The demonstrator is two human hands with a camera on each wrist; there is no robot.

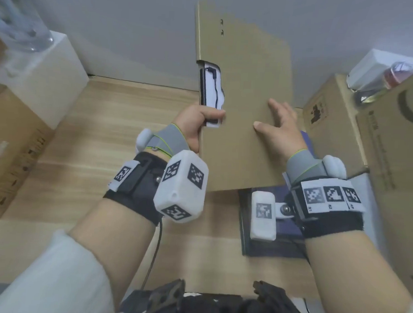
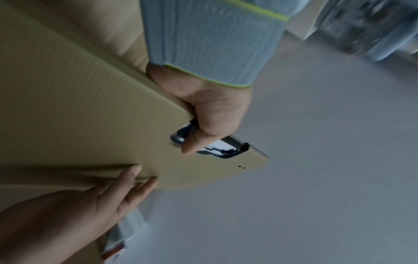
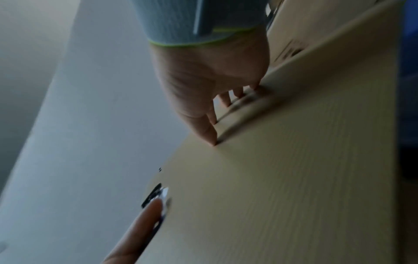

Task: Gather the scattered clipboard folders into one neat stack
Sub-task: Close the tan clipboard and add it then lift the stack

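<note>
Pale wood-grain table runs under a grey wall, with boxes crowding both ends. At far left a brown cardboard box sits shut beside a white block that carries a clear container; what is inside it is too blurred to tell. Raised above the middle of the table, the tan clipboard folder stands nearly upright. The left hand is the closed grip, fingers curled round the folder's left edge at the cut-out where the clip shows. The right hand lies flat and relaxed against the folder's face, steadying it. The board looks stiff, light and smooth, so a pinch at the edge near the clip with a flat palm in support seems the safest hold; the clip side is probably heavier. Below, on the near right of the table, a dark blue folder lies flat. Further right stand two more cardboard boxes, contents unseen, with a white container on top.
</note>
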